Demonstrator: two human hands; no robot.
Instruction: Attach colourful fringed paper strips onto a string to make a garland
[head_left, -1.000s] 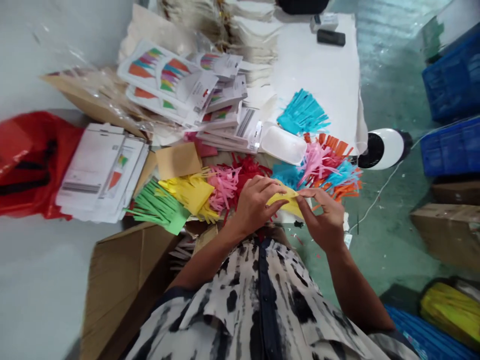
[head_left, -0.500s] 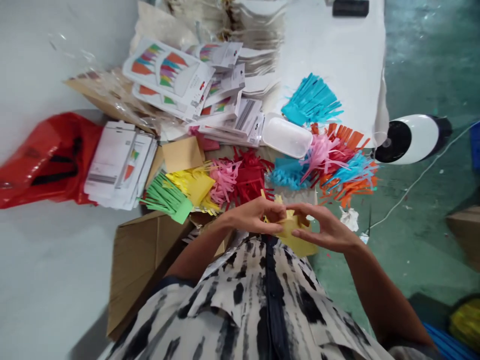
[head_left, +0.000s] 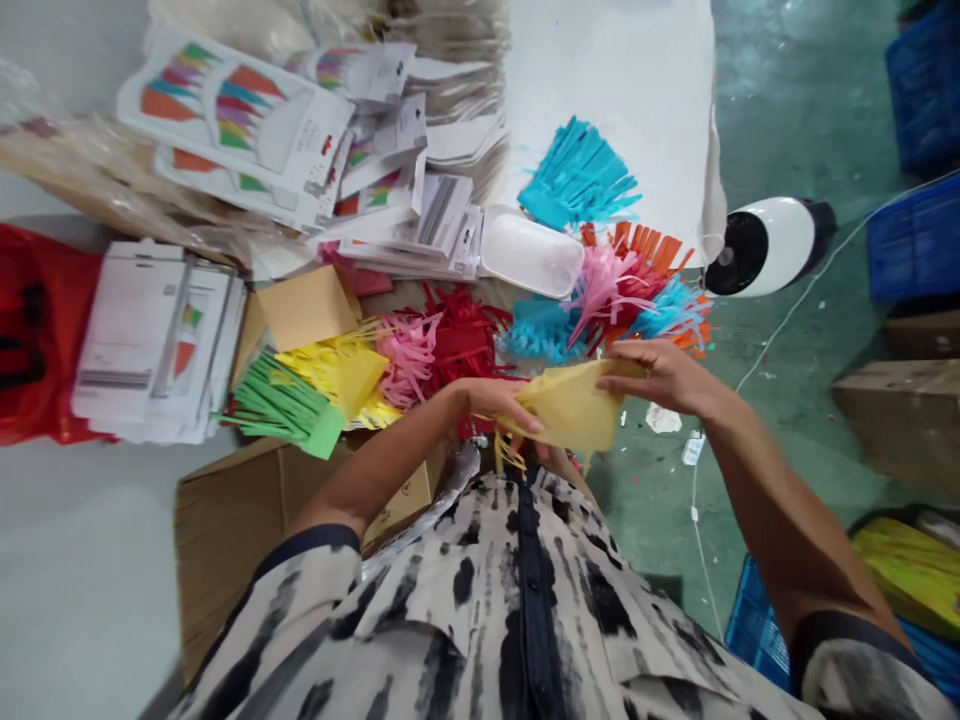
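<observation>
A pale yellow tissue-paper tassel [head_left: 574, 405] is stretched between my two hands in front of my body. My left hand [head_left: 501, 402] grips its fringed end, where thin strips dangle. On the right, my right hand [head_left: 651, 375] pinches the upper corner of the smooth sheet part. Beyond them lie red fringed paper [head_left: 466, 340], pink fringed paper [head_left: 407, 355], a yellow tassel [head_left: 345, 370] and a green tassel [head_left: 289, 405]. A blue fringed piece [head_left: 544, 330] is just past the held paper, and a mixed pink, red and orange bunch [head_left: 615, 285] lies beside it.
A clear plastic tray [head_left: 531, 252] stands near a bright blue tassel [head_left: 577, 175]. Printed cards [head_left: 247, 120] pile at the far left, with stacked white packs [head_left: 139, 320] nearer. An open cardboard box [head_left: 232, 530] is at my left. A black-and-white device [head_left: 772, 245] sits right.
My hands have moved apart, and the yellow paper is now spread out between them. My right hand has risen. The view has shifted, so the table things appear further left.
</observation>
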